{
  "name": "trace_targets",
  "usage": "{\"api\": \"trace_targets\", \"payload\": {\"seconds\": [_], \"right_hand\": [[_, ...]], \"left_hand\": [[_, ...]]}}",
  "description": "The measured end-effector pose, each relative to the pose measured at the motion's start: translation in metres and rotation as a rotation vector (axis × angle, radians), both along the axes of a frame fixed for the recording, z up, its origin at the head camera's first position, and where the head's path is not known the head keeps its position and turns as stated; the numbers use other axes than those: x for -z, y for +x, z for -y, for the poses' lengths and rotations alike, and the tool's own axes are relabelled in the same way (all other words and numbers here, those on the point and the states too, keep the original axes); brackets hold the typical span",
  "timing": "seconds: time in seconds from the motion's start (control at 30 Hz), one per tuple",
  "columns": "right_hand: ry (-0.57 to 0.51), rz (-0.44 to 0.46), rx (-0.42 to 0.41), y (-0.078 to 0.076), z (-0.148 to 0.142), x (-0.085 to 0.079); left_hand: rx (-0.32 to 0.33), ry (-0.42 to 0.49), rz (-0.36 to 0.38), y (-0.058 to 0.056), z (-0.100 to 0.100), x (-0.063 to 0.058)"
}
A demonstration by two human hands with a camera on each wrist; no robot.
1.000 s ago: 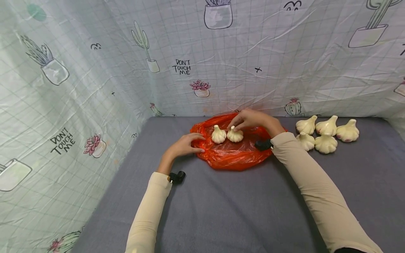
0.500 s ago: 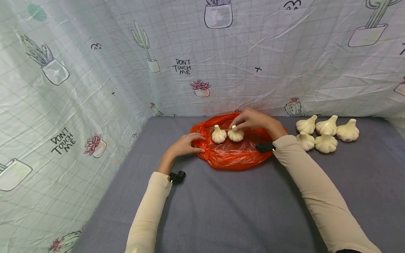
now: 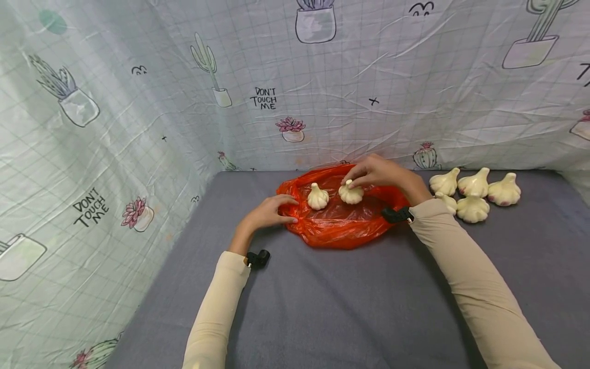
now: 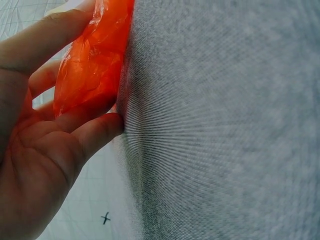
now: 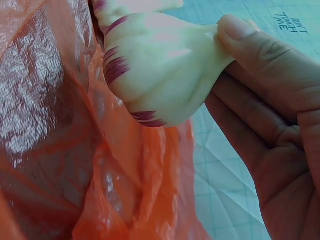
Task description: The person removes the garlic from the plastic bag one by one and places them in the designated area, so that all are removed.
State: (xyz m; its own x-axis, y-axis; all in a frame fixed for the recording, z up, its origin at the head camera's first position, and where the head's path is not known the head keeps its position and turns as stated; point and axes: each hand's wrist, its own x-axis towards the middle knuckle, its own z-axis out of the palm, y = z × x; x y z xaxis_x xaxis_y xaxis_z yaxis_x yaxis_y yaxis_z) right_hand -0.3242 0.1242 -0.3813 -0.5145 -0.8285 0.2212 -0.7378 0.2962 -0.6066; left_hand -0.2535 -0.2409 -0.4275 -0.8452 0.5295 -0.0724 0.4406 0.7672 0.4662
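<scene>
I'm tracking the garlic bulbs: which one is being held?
The bulb whose stem the right hand pinches, over the red bag; no hand holds the others.

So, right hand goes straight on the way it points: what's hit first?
Likely the garlic bulb just left of the held bulb in the head view; the right hand points roughly that way. Depth is unclear, so it might pass above.

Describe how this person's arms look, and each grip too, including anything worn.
The left sleeve and right sleeve are long, plain and cream to beige. There is a small black left-wrist device and a black right-wrist device. The left grip and right grip wear no gloves. No cables show.
</scene>
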Motion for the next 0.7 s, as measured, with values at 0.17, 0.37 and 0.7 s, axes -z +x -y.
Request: {"api": "trace_targets", "payload": {"seconds": [0.17, 0.37, 0.7], "right_hand": [[-0.010, -0.010, 0.008, 0.004, -0.008, -0.003], [-0.018, -0.048, 0.034, 0.009, -0.016, -0.008], [-0.031, -0.094, 0.055, 0.015, -0.032, -0.012]], "left_hand": [[0.002, -0.004, -0.002, -0.001, 0.000, 0.001], [0.003, -0.008, -0.007, -0.001, -0.001, 0.001], [0.011, -0.008, -0.007, 0.000, -0.001, 0.000]]}}
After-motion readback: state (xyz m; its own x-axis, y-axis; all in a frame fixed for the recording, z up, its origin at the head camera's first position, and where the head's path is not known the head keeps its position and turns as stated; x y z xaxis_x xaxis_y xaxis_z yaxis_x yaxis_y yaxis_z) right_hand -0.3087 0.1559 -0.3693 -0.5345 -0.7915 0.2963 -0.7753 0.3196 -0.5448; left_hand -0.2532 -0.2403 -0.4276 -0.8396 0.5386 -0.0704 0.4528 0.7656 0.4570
